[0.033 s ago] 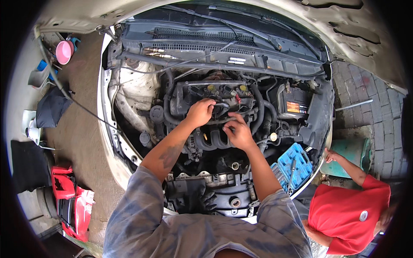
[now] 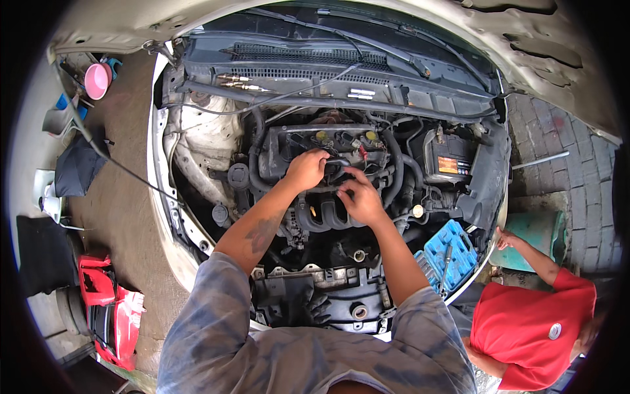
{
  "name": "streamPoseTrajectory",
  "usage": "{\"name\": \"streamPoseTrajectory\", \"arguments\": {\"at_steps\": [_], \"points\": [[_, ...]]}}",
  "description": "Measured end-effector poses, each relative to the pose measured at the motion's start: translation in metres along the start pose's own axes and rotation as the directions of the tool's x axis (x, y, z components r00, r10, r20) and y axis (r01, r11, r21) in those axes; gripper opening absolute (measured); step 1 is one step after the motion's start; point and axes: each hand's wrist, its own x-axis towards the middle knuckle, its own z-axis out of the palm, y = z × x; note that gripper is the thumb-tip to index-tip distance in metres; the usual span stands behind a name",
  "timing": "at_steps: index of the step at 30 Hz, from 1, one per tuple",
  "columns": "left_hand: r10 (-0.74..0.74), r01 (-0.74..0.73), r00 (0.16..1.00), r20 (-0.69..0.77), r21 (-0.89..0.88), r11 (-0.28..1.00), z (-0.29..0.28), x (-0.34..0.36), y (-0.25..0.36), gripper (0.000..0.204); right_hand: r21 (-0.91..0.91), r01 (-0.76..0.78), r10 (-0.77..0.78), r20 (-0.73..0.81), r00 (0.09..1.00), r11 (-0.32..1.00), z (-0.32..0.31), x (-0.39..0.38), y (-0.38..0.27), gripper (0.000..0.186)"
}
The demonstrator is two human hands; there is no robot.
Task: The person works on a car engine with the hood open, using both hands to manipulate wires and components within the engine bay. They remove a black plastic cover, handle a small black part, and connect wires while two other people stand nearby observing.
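Note:
My left hand [image 2: 307,169] is closed around the near end of a black elongated part [image 2: 338,161] above the middle of the engine [image 2: 275,157]. The part's kind cannot be made out. Just to its right is my right hand [image 2: 361,198], the index finger reaching toward the part. Its thumb and other fingers are curled together, and whatever they pinch is hidden. Yellow-topped fittings [image 2: 321,135] and a red connector [image 2: 362,152] sit on the engine just beyond my hands. Curved black intake pipes [image 2: 317,215] lie below them.
A battery [image 2: 448,156] stands right of the engine. A blue tool case [image 2: 451,248] with a ratchet rests at the front right, beside a person in a red shirt [image 2: 525,331]. Spark plugs [image 2: 243,84] lie on the cowl. A black glove [image 2: 311,307] lies at the front.
My right hand has shifted slightly up and to the left, its index finger nearer the black part. My left hand stays nearly in place.

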Motion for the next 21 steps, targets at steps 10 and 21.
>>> {"name": "streamPoseTrajectory", "arguments": {"at_steps": [10,21], "points": [[-0.159,0.083,0.941,0.298,0.251,0.964,0.003,0.044,0.000,0.025,-0.204,-0.014,0.032,0.084,0.996,0.979,0.037,0.045,0.038,0.011],[-0.137,0.113,0.937,0.320,0.094,0.989,-0.016,0.044,-0.011,0.018,-0.368,0.120,-0.092,0.093,0.991,0.922,0.036,0.023,0.016,0.011]]}}
